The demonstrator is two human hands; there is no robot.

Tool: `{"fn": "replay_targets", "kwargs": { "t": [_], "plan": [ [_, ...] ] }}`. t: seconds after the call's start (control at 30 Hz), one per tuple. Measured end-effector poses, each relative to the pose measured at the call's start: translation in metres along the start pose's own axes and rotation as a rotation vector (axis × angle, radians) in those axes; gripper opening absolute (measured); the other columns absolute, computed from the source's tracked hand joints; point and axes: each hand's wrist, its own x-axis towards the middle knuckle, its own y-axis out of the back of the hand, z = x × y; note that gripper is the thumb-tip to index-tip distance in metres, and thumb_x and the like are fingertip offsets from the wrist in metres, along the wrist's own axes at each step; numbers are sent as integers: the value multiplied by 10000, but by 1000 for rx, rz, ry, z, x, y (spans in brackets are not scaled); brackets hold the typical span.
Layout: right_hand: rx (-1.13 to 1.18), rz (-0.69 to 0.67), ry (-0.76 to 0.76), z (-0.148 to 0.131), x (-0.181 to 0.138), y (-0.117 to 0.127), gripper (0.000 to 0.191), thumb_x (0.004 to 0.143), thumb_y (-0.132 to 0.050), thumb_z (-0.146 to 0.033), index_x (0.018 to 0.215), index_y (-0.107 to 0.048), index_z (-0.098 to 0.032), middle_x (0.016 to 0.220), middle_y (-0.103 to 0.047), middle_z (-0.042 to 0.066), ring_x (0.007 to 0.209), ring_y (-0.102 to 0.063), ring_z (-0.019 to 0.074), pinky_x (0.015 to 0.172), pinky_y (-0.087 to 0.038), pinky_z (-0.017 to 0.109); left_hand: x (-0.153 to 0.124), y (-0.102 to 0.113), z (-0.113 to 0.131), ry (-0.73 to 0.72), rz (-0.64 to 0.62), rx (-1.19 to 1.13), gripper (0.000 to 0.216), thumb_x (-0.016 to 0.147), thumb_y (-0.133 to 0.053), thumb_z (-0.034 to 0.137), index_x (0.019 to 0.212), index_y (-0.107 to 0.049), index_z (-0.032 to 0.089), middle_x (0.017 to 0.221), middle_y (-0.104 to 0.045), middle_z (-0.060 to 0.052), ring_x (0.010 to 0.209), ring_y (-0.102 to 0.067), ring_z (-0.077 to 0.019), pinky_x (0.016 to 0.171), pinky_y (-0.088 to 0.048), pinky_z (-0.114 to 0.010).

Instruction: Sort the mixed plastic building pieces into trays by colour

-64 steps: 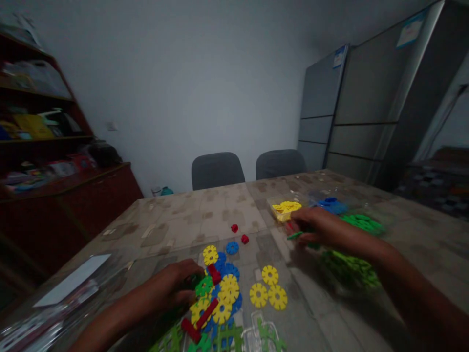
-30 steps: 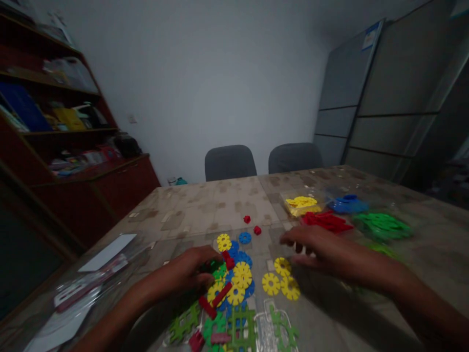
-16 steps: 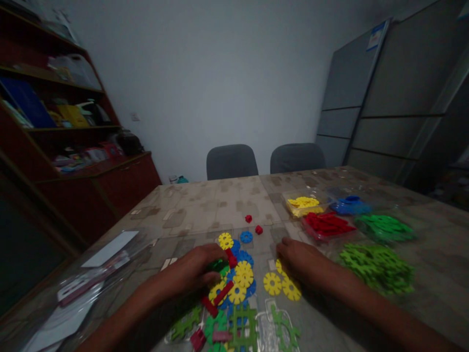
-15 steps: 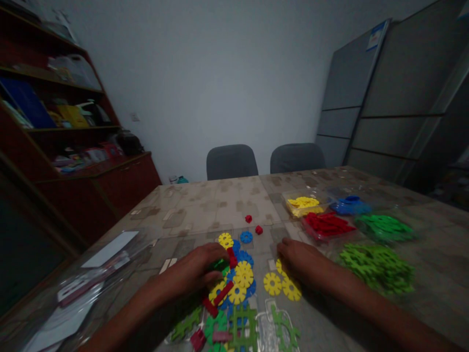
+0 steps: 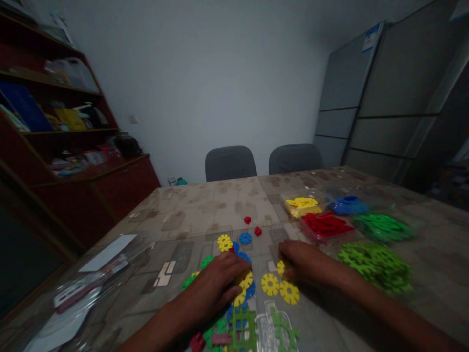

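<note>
My left hand (image 5: 229, 274) lies over a heap of notched plastic discs, thumb and fingers apart, beside a yellow disc (image 5: 246, 279) and over blue discs (image 5: 250, 290). Its palm hides part of the heap, and nothing shows gripped in it. To the right, my right hand (image 5: 297, 259) rests on the table with curled fingers, whose tips are hidden. Partly under it is a yellow disc (image 5: 281, 267); two more yellow discs (image 5: 270, 285) lie just left and below. Green discs (image 5: 207, 261) show left of my left hand. A light green lattice piece (image 5: 243, 328) lies nearest me.
At the right stand clear containers of yellow pieces (image 5: 302, 203), red pieces (image 5: 326, 224), blue pieces (image 5: 349, 205) and green pieces (image 5: 383, 227), with a light green pile (image 5: 374, 266) nearer. Two small red pieces (image 5: 247, 220) lie mid-table. Plastic-wrapped packets (image 5: 108, 253) lie left.
My left hand has moved right across the heap, uncovering green discs on the left and covering red and yellow pieces. My right hand has barely moved; its fingers look more curled.
</note>
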Motion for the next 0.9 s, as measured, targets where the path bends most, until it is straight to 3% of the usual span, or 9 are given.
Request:
{"fn": "replay_targets", "kwargs": {
  "t": [0.13,0.27,0.43,0.53,0.73,0.9],
  "plan": [
    [40,16,20,1,2,-2,302,671,-697,-170,954,-594,-181,972,-653,70,868,-593,229,653,-358,267,1,0,0,27,-5,9,329,964,-552,297,1291,-536,267,1264,-586,-85,1138,-518,-266,1004,-401,-408],
    [115,1,94,-1,1,4,226,739,-585,-79,939,-616,-180,812,-639,3,732,-571,155,589,-326,233,2,0,-1,34,-12,7,289,952,-572,271,1241,-561,266,1230,-585,-80,1109,-519,-269,965,-412,-401],
    [249,-218,145,-3,-7,14,360,693,-698,-63,1037,-668,-165,765,-586,-34,682,-523,121,577,-347,211,2,-1,-1,79,-22,-2,324,894,-635,215,1211,-577,254,1182,-580,-80,1079,-515,-275,929,-420,-392],
    [200,-290,129,-4,-10,13,421,656,-738,-59,1055,-672,-176,781,-582,-39,690,-516,119,581,-357,209,1,-1,0,113,-36,2,328,872,-652,204,1190,-591,253,1167,-575,-76,1077,-509,-275,927,-416,-384],
    [2,-249,59,-10,-13,5,289,619,-793,-137,865,-653,-196,759,-580,-38,658,-503,126,527,-285,223,1,4,3,180,-69,9,254,852,-665,221,1100,-616,248,1172,-564,-72,1096,-484,-283,925,-402,-381],
    [42,-224,88,-12,-13,8,344,572,-811,-101,829,-599,-187,781,-540,-43,708,-490,129,537,-292,219,-1,7,5,221,-48,-72,240,817,-680,200,1031,-574,222,1052,-563,-24,965,-506,-219,838,-401,-307]
  ]
}}
